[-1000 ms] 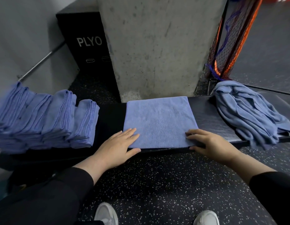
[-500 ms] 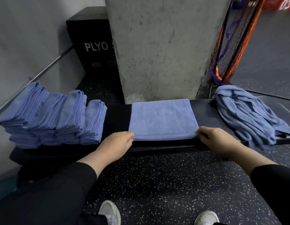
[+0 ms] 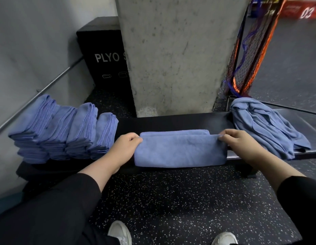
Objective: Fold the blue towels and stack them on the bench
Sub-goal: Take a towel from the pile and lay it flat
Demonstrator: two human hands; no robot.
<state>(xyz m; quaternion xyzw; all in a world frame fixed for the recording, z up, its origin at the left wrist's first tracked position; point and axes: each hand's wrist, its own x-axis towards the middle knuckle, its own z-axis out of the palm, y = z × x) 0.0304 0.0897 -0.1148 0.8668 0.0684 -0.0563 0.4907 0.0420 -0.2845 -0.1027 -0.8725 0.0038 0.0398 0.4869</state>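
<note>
A blue towel (image 3: 180, 151) lies across the middle of the black bench (image 3: 171, 122), its near half lifted and folding over toward the far edge. My left hand (image 3: 126, 147) pinches the towel's left corner. My right hand (image 3: 240, 143) pinches the right corner. Several folded blue towels (image 3: 63, 131) stand in leaning stacks on the bench's left end. A loose heap of unfolded blue towels (image 3: 267, 124) lies on the right end.
A concrete pillar (image 3: 176, 55) rises right behind the bench. A black plyo box (image 3: 102, 55) stands back left, beside a wall with a metal rail (image 3: 47, 87). An orange and black net (image 3: 249, 55) hangs back right. My shoes show on the speckled floor (image 3: 171, 200).
Both hands went from resting on the flat towel's near edge to pinching its near corners and lifting them up and away, so the towel is now folding in half.
</note>
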